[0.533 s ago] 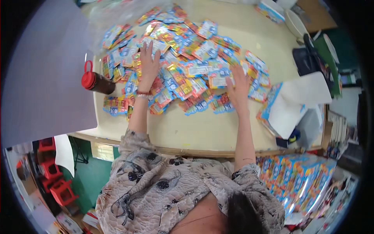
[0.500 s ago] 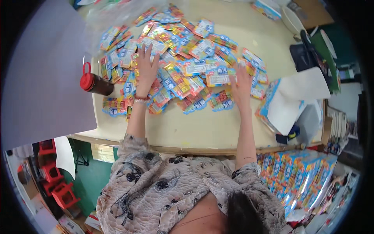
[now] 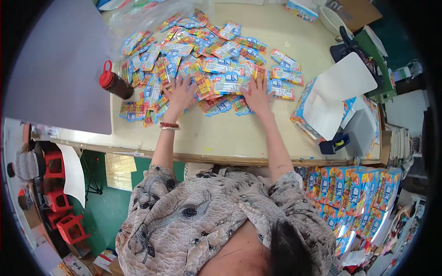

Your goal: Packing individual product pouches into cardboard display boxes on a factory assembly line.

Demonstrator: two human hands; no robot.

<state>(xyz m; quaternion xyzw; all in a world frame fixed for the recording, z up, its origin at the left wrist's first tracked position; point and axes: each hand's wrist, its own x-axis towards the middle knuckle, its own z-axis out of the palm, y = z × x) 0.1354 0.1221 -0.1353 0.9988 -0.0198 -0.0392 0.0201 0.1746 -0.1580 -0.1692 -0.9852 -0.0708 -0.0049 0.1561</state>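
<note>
At the far left, a smooth grey-lavender flat sheet overlies the left part of the wide cream-coloured surface; red plastic stools stand below on the green floor. Right of the sheet, a dark cylindrical bottle with a red looped cap lies tilted. Next is a heap of flat, multicoloured blue, red and yellow packets, spread across the middle of the surface. The left hand, with a red beaded bracelet at the wrist, rests on the near side of the heap; its grip is apart, fingers spread. The right hand lies over packets farther right; its grip is also apart, thumb away from the extended fingers. Several packets lie between the hands. Farther right stands a printed blue-and-orange carton with raised white flaps, with a dark blue object just beside its near side.
</note>
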